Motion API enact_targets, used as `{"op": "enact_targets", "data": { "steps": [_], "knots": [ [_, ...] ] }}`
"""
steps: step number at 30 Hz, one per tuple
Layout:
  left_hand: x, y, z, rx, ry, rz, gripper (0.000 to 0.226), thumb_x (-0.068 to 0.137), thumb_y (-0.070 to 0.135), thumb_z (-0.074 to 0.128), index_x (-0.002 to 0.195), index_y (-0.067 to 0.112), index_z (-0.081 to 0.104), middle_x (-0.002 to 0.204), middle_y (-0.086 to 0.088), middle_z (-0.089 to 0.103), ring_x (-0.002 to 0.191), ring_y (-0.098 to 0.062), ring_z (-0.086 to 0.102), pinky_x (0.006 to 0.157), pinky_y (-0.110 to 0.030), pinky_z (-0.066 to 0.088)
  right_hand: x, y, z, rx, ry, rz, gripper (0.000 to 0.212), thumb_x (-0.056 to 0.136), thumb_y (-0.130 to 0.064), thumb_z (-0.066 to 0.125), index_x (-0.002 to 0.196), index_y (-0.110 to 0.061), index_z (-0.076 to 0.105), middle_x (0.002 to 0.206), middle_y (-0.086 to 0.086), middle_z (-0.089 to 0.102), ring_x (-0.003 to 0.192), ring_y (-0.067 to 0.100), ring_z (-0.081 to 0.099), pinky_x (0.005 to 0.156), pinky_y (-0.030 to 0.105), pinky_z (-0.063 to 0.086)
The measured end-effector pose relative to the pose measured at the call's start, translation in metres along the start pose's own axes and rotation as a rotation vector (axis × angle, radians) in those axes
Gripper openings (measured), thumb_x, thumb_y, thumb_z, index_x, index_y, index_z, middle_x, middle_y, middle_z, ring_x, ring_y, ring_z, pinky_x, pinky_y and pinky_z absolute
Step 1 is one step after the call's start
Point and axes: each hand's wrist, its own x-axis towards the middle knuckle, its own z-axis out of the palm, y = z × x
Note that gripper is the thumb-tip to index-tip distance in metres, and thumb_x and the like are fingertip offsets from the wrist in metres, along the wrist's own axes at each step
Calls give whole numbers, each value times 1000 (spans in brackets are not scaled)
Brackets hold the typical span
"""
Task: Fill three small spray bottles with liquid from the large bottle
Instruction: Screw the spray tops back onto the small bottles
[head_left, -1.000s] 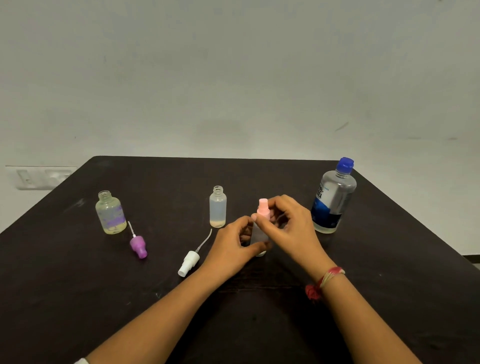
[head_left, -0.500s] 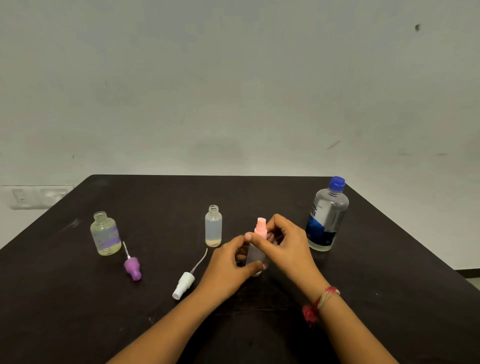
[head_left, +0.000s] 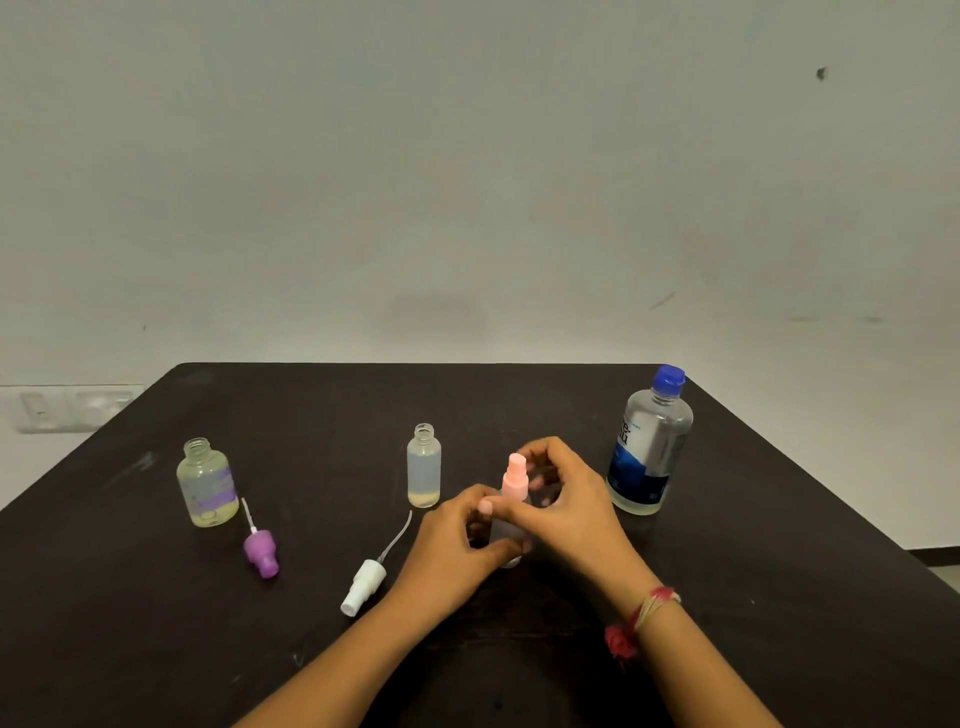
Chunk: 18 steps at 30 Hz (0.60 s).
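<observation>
A small clear spray bottle (head_left: 506, 525) with a pink spray top (head_left: 515, 478) stands on the dark table (head_left: 311, 415), mostly hidden by my hands. My left hand (head_left: 457, 540) grips its body. My right hand (head_left: 566, 499) curls around the pink top and pinches its base. The large water bottle (head_left: 649, 447) with a blue cap stands upright just right of my right hand. Two other small bottles stand uncapped: a frosted one (head_left: 424, 465) behind my left hand and a rounder one with a purple label (head_left: 207, 483) at the left, each with a little yellowish liquid.
A purple spray top (head_left: 261, 551) with its tube lies beside the left bottle. A white spray top (head_left: 363, 584) with a long tube lies left of my left wrist. A wall stands behind the table, with a socket plate (head_left: 72, 410) at the left.
The view has tilted upward, so everything sits lower in the frame. My right hand's fingers have shifted around the pink top; the bottle stays in place.
</observation>
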Motion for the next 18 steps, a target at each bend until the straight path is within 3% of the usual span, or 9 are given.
{"op": "enact_targets", "data": {
  "steps": [3, 6, 8, 12, 18],
  "knots": [
    [1, -1, 0, -37, -21, -20, 28, 72, 22, 79, 94, 31, 64, 96, 9, 71, 95, -4, 67, 89, -34, 55, 1, -4, -7, 215, -193, -11, 64, 69, -36, 79, 124, -38, 48, 121, -14, 57, 108, -3, 57, 89, 17, 50],
    [1, 0, 1, -52, -41, -40, 32, 73, 21, 79, 100, 27, 63, 98, 8, 72, 94, -3, 67, 90, -31, 54, 1, -6, -13, 335, -291, -47, 53, 82, -4, 68, 128, -24, 50, 125, -4, 61, 116, 6, 58, 96, 22, 48],
    [1, 2, 1, -45, -40, -41, 32, 74, 21, 79, 100, 27, 63, 97, 9, 72, 94, 0, 66, 89, -26, 53, 1, -7, -15, 301, -309, -60, 48, 85, 5, 61, 124, -22, 54, 123, -2, 63, 117, 6, 58, 96, 23, 48],
    [0, 4, 1, -30, -27, -40, 33, 74, 21, 79, 101, 28, 62, 98, 11, 71, 93, 3, 65, 87, -20, 52, 2, -5, -15, 266, -293, -56, 40, 85, 8, 58, 118, -16, 60, 116, 0, 67, 113, 7, 61, 93, 24, 50],
    [1, 2, 1, -1, -34, -41, 34, 75, 27, 78, 104, 29, 61, 102, 11, 70, 97, 3, 64, 88, -20, 52, 3, -4, -14, 254, -191, -40, 32, 77, -3, 74, 104, -19, 66, 97, 2, 72, 96, 9, 68, 82, 23, 54]
  ]
}}
